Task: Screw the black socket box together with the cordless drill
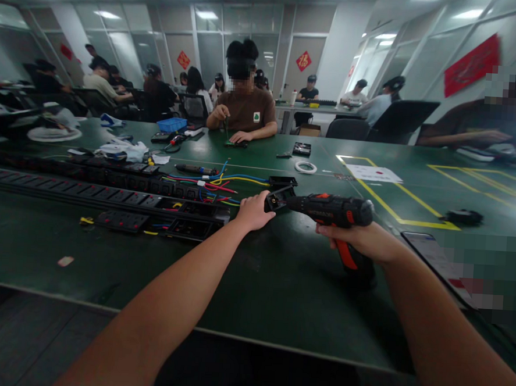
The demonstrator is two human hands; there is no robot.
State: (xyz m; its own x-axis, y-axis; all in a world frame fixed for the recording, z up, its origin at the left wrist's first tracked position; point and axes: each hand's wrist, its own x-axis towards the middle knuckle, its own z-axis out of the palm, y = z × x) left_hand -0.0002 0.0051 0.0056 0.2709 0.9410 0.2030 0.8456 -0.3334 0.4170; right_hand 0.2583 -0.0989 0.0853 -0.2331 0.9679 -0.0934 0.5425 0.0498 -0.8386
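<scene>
My right hand (364, 239) is wrapped round the grip of a black and orange cordless drill (331, 210), which points left. The drill's front end meets a small black plastic housing (280, 199); whether a bit is inside it, I cannot tell. Closed on the near left side of that housing is my left hand (256, 211). Blue, yellow and red wires (224, 181) lie just behind the left hand. Another black housing (284, 182) sits beyond it. Long black power strips (109, 192) with rows of sockets stretch off to the left.
A phone (439, 265) lies by my right forearm. Across the green table (251, 297) a co-worker (246, 108) handles small parts. Farther back are a white tape roll (305, 167), a blue basket (172, 124), a screwdriver-like tool (196, 169) and a paper sheet (375, 173).
</scene>
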